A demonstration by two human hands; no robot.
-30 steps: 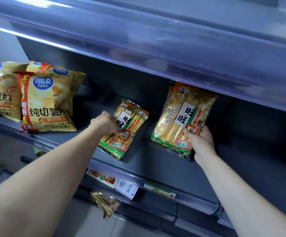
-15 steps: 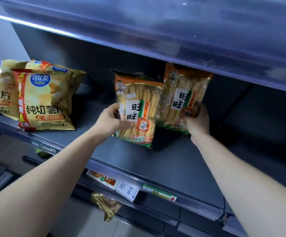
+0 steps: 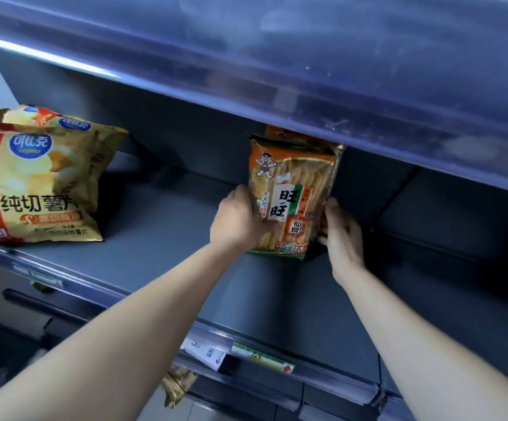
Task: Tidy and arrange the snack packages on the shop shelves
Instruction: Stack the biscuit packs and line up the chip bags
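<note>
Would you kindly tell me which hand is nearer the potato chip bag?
Left. The left hand grips the rice cracker pack on the side facing the potato chip bag; the right hand grips its far side.

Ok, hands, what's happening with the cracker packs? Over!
Left hand and right hand each gripping a side of the cracker packs. Packs upright on shelf, one behind the other. Chip bags far left, nothing blocking.

Bare left forearm (image 3: 131, 326), bare right forearm (image 3: 411, 338) — slim, left hand (image 3: 235, 223), right hand (image 3: 343, 236), bare-fingered
</note>
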